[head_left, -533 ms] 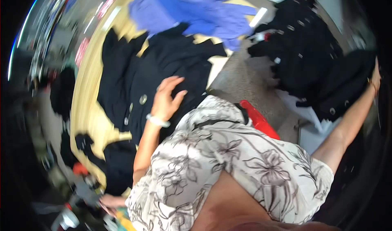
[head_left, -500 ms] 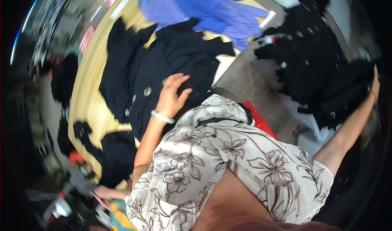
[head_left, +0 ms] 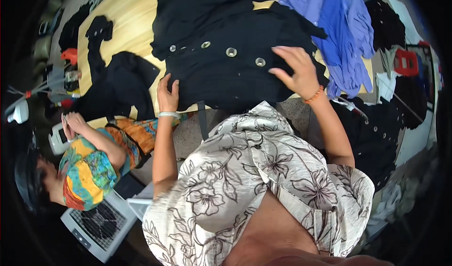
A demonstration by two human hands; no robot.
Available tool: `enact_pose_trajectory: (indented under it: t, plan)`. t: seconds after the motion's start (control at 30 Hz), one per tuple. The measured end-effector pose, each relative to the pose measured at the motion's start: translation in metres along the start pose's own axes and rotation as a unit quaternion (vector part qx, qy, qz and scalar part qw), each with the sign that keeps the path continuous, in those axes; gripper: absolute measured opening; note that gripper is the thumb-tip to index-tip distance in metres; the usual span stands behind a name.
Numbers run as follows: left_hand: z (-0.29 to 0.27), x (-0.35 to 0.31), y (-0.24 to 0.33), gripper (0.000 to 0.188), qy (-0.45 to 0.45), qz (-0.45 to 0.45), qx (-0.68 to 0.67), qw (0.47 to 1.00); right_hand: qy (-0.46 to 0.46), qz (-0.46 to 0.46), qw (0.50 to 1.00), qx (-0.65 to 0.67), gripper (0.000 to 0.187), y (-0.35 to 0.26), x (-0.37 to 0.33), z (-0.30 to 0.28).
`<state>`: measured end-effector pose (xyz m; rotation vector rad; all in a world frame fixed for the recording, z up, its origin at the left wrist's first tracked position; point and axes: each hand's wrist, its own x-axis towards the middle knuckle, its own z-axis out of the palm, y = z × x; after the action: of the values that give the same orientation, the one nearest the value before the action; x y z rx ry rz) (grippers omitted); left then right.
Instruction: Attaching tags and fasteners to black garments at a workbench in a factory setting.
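Note:
A black garment (head_left: 212,75) with a row of large, shiny, round buttons or rings lies spread on the pale wooden table (head_left: 136,9) in front of me. My left hand (head_left: 168,96), with a pale bracelet, is at the garment's near left corner, its thumb and fingers apart. Over its right part is my right hand (head_left: 299,73), wearing an orange bracelet, fingers stretched and thumb spread. Neither hand visibly holds anything. Whether the left fingertips touch the cloth I cannot tell.
Blue-violet garments (head_left: 336,31) are heaped at the table's far right. Another black garment (head_left: 125,80) lies to the left. A co-worker in a colourful patterned top (head_left: 89,172) is at the lower left, beside a white fan-like appliance (head_left: 101,223). More black clothes (head_left: 372,134) hang or lie at the right.
My view has turned left. My right hand has come from the black clothes at the far right to above the garment. My left hand has moved off the garment's middle to its near left corner.

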<state>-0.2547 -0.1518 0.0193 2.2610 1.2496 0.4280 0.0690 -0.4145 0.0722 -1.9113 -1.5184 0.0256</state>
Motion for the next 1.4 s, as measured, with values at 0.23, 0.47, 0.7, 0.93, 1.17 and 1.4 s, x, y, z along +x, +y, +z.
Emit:
enact_pose_trajectory:
  t: [0.23, 0.47, 0.7, 0.93, 1.17, 1.4]
  plan:
    - [-0.008, 0.024, -0.005, 0.027, 0.091, 0.074, 0.051, 0.992, -0.119, -0.027, 0.983, -0.138, 0.036, -0.017, 0.056, 0.045]
    - [0.019, 0.083, 0.016, 0.061, -0.038, 0.224, 0.007, 0.974, 0.017, 0.082, 0.983, 0.162, 0.025, -0.027, 0.077, -0.015]
    - [0.037, 0.124, 0.011, 0.058, -0.206, 0.185, 0.054, 0.959, 0.147, 0.056, 0.969, 0.191, 0.024, -0.01, 0.102, -0.089]
    - [0.026, 0.132, -0.005, 0.029, -0.279, 0.156, 0.033, 0.947, 0.155, 0.023, 0.98, 0.124, 0.026, 0.029, 0.134, -0.108]
    - [0.053, 0.14, 0.031, 0.062, -0.125, 0.242, -0.022, 0.962, 0.094, -0.199, 0.508, 0.832, 0.024, -0.012, 0.197, -0.064]
    - [0.075, 0.165, 0.062, 0.05, -0.104, 0.214, 0.087, 0.967, 0.161, 0.008, 0.956, 0.243, 0.027, -0.027, 0.221, -0.135]
